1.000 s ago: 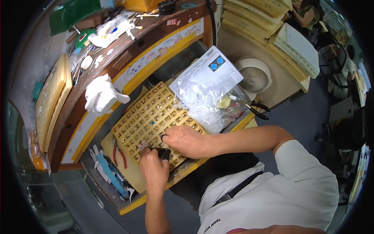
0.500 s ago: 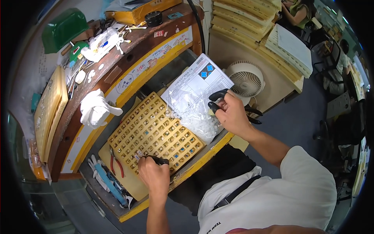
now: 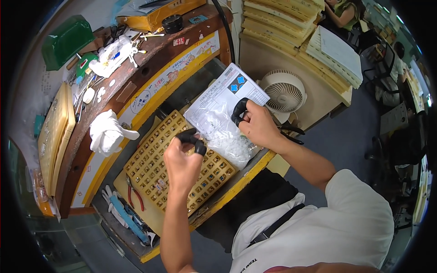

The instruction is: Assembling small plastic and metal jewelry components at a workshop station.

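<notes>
My left hand (image 3: 183,159), with black covers on its thumb and a finger, hovers over a yellow tray (image 3: 137,169) with rows of square pits. Its fingers are curled in a pinch; whatever lies between the tips is too small to make out. Small shiny pieces, some with blue, sit in many of the pits. To the right, my right hand (image 3: 257,125), also wearing black finger covers, is closed at the upper edge of a clear plastic bag (image 3: 232,148) filled with small whitish pieces. The bag rests partly on a printed paper sheet (image 3: 214,98) and beside the tray.
Red-handled pliers (image 3: 135,196) lie left of the tray. A white glove-like bundle (image 3: 108,132) hangs at the brown bench edge (image 3: 125,91), where tools lie. A round fan (image 3: 284,93) stands beyond my right hand, below stacked yellow trays (image 3: 282,22). Another person sits farther off.
My left hand has risen from the tray's near edge and moved up toward the bag. My right hand has shifted slightly left, its fingers drawn closer together. The view has moved slightly.
</notes>
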